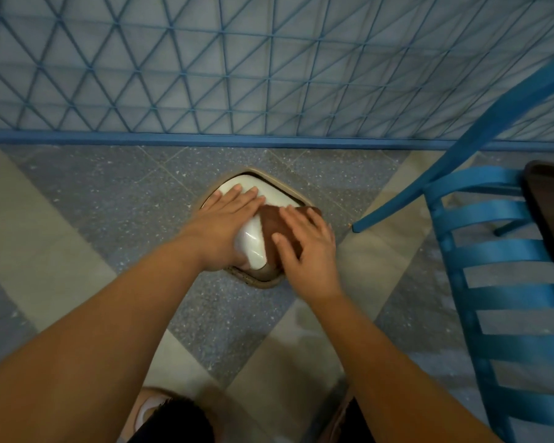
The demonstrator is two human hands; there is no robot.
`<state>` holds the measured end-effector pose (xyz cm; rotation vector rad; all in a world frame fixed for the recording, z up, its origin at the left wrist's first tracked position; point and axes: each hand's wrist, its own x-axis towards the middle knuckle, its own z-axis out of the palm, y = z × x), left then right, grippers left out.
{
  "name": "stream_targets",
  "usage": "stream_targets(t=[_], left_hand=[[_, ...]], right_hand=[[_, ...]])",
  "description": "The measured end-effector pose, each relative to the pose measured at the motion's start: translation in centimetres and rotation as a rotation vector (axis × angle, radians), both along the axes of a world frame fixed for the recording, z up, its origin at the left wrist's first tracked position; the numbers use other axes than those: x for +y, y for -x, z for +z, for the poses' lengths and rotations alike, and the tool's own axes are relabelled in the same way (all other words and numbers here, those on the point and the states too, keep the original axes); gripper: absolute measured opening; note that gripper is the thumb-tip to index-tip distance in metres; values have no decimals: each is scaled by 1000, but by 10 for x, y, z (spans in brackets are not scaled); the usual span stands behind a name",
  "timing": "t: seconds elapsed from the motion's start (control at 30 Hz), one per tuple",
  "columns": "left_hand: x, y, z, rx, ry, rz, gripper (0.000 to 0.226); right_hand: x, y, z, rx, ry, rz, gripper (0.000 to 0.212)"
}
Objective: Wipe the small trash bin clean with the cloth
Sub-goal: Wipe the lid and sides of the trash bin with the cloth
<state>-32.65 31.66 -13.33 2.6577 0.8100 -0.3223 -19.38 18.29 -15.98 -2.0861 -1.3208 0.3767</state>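
Hands work a small trash bin standing on the floor near a blue chair: left hand, flat and released, apparently steadies its white lid while right hand presses a brown cloth flat against it, fingers unclenched.

The single head-worn camera looked steeply down from above, facing forward toward the blue lattice wall. It sat fairly near the floor, with both forearms reaching into view from the bottom edge. Wide-angle bending curved the frame's edges.
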Motion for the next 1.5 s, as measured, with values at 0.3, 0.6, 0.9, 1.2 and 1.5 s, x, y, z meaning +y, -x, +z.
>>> stream_targets(t=[0.3, 0.6, 0.9, 1.2, 1.5], left_hand=[[0, 1, 0, -7, 20, -1, 115], [-3, -1, 2, 18, -11, 20, 114], [-2, 0, 1, -1, 2, 13, 110], [-4, -5, -1, 9, -18, 52, 113], [5, 32, 9, -222, 133, 460, 111]], right_hand=[[-19, 20, -4, -37, -81, 145, 38], [22, 17, 5, 163, -26, -162, 36], [0, 34, -15, 336, -218, -247, 38], [32, 11, 0, 440, -114, -382, 30], [5, 26, 4, 241, -102, -165, 32]])
